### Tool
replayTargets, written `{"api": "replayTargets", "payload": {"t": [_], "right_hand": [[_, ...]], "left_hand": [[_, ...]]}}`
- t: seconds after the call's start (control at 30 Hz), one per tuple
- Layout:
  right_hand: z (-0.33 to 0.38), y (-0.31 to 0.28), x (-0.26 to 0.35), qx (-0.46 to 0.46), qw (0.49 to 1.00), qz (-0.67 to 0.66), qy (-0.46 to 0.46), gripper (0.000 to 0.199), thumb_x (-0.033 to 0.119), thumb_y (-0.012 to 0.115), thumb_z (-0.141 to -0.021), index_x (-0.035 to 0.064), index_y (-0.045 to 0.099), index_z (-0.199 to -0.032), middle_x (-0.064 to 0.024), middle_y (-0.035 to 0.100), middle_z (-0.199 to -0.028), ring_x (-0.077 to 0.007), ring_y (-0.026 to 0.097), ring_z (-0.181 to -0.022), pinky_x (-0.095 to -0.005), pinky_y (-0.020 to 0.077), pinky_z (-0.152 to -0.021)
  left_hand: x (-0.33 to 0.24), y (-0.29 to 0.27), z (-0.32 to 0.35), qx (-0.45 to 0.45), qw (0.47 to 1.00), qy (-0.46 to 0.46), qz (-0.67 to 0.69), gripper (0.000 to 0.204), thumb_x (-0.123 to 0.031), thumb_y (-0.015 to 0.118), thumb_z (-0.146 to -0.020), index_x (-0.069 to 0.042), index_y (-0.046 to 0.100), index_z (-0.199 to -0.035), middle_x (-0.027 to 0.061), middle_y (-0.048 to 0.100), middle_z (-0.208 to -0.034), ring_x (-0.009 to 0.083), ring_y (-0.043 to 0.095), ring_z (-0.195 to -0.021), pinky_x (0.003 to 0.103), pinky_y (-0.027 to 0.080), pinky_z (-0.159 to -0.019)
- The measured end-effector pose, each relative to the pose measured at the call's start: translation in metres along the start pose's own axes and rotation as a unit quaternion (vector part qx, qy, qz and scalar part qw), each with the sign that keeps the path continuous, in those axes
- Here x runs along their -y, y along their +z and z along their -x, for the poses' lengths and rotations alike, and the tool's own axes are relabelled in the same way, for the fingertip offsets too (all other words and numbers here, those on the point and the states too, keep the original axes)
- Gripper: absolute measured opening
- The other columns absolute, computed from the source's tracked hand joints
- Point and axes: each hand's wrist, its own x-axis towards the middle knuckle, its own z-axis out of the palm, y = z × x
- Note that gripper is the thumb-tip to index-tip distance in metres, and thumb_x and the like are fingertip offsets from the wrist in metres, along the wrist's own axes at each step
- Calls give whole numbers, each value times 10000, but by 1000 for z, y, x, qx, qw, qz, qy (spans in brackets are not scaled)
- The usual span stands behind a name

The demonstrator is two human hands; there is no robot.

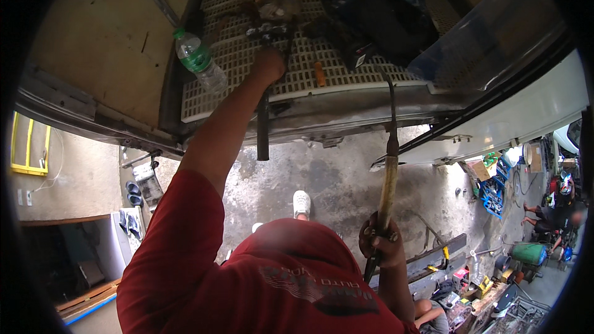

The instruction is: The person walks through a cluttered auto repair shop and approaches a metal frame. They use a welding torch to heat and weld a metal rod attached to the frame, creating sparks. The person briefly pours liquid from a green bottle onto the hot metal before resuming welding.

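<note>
My left hand (pixel 270 65) reaches over the slatted white plastic floor panel (pixel 232 96) in an open vehicle-like compartment. Its fingers are closed round a tool with a thick dark handle (pixel 263 130), which hangs past the panel's edge; its far end is hard to make out. Low on the right, my right hand (pixel 382 242) wraps round a long tool with a yellowish shaft (pixel 388 187) and a thin, bent dark metal tip. That tip rises to the panel's front edge. A small orange cylinder (pixel 319 74) lies between the two tools.
A clear bottle with a green cap (pixel 201 62) lies at the panel's left. A black plastic bag (pixel 396 21) and small clutter (pixel 278 6) lie further in. A white door panel (pixel 507 117) stands open at right. Beyond are tools, a green tank (pixel 529 253) and other people.
</note>
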Motion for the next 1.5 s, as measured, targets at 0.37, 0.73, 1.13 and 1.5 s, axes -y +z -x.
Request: {"api": "replayTargets", "payload": {"t": [0.37, 0.73, 1.13, 1.5], "right_hand": [[-7, 8, 8, -54, 992, 109, 23, 517, 106, 812, -744, 41, 554, -1187, -193, 700, -936, -204, 655, -651, -285, 504, -495], [-30, 4, -11, 45, 984, 156, 76, 411, 24, 786, -831, 50, 581, -1187, -67, 713, -992, -161, 705, -868, -291, 568, -662], [-30, 9, -14, 93, 982, 145, 73, 476, 23, 777, -840, 37, 504, -1230, -130, 708, -1005, -211, 723, -878, -303, 572, -635], [-25, 10, -10, 108, 989, 77, 64, 437, 87, 775, -864, 70, 514, -1214, -179, 738, -985, -130, 639, -691, -263, 516, -606]], "left_hand": [[-37, -24, 68, -53, 916, -21, 398, 460, -155, 669, -965, -20, 567, -1393, 156, 698, -1147, 284, 683, -930, 407, 550, -769], [-96, -61, 193, 78, 640, -105, 757, 248, -271, 640, -997, -84, 629, -1160, 9, 598, -953, 109, 494, -734, 278, 396, -604], [-139, -98, 223, 72, 569, -90, 814, 378, -523, 555, -1003, -157, 603, -1085, -13, 586, -916, 137, 478, -708, 263, 355, -587], [-141, -77, 211, 63, 519, -133, 842, 285, -470, 549, -1014, -204, 579, -1109, -6, 602, -834, 127, 499, -629, 243, 354, -504]]}}
